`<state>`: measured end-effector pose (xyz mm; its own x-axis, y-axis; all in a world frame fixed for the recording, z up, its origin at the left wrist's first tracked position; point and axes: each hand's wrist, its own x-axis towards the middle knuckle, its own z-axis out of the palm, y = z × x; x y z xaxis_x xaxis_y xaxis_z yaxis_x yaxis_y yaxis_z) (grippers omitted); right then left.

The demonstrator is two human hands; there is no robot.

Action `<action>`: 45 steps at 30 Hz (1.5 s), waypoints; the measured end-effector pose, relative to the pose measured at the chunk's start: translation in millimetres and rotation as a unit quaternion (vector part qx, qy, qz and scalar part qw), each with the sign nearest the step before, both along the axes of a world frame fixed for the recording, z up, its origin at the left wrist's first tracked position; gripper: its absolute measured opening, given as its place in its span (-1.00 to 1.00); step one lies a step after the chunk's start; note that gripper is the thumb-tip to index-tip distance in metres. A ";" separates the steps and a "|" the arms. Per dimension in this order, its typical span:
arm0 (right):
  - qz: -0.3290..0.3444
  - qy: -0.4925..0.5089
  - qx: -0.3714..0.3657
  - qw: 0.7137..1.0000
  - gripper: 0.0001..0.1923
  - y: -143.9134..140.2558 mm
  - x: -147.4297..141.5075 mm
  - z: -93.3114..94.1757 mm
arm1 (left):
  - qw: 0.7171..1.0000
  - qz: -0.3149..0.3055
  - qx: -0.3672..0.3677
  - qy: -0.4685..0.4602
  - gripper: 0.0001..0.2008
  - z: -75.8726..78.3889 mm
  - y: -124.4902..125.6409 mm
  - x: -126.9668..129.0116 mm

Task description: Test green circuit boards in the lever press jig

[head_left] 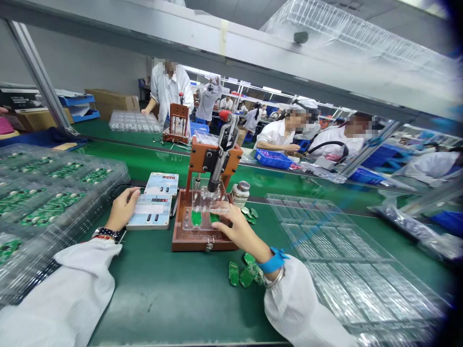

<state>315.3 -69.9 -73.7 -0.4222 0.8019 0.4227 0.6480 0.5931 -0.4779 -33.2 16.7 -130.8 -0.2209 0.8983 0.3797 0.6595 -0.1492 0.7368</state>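
We see the right hand (231, 222) at the lever fixture (212, 189), grip apart: thumb and forefinger spread by the right-side green board (214, 218). Contact with that board, can't tell. A second board (196, 218) sits to its left, both on the fixture's clear plate, under the raised lever's clear pressing block. Left hand (124, 208) is at the left edge of the near display box (150, 214), fingers bent; we can't tell if its grip is clamped on the box. Far display box (162, 184) sits just behind the near one.

Loose green boards (246, 277) lie on the green desk (181, 299) near the right wrist, which wears a blue strap (272, 261). More small boards (249, 214) lie beside a lidded bottle (240, 193), right of the fixture. Filled trays (119, 168) are stacked at left; a clear compartment tray (336, 260) lies at right. Across from us, a person in white (173, 86) reaches to another tray (135, 121).
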 end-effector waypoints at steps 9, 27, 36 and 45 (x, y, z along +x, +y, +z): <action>0.054 -0.076 0.008 0.996 -0.63 -5.6 -43.1 11.5 | 1.000 0.000 -0.002 0.003 -0.45 -1.4 1.2 -0.4; 0.065 -0.045 0.102 0.992 -0.68 -38.6 -32.1 8.1 | 1.000 0.002 -0.025 0.014 -0.48 6.0 -2.2 1.4; -0.247 0.065 0.063 0.965 -0.64 10.7 101.3 -55.8 | 0.999 0.017 -0.035 0.026 -0.48 4.8 -0.4 -0.2; -0.242 -0.007 -0.024 0.970 -0.43 39.5 120.6 -83.5 | 0.999 0.022 -0.032 0.036 -0.49 1.5 2.5 -3.4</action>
